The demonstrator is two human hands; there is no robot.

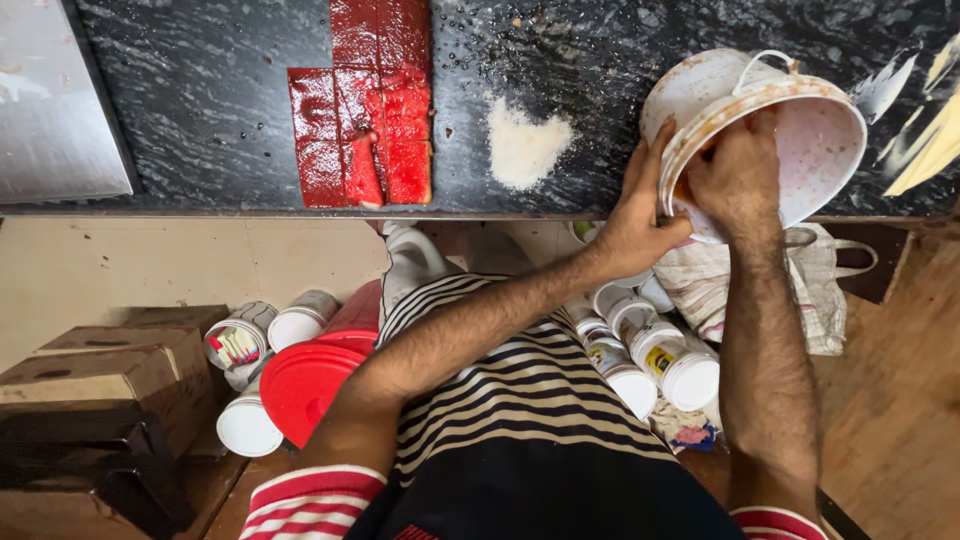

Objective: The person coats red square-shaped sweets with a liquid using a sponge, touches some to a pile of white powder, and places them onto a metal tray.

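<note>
A white plastic bucket with a stained rim lies tipped on its side at the edge of a dark stone counter. My left hand grips the bucket's outer wall at the rim. My right hand reaches inside the bucket's mouth, its fingers hidden against the inner wall. To the left of the bucket, on the counter, sits a small heap of white powder. Further left lie red slab pieces, cut into rectangles and laid side by side.
Below the counter stand several white-lidded jars, a red lidded container, more white jars, cardboard boxes and a cloth bag. A metal sheet lies at the counter's left end. Wooden floor shows at right.
</note>
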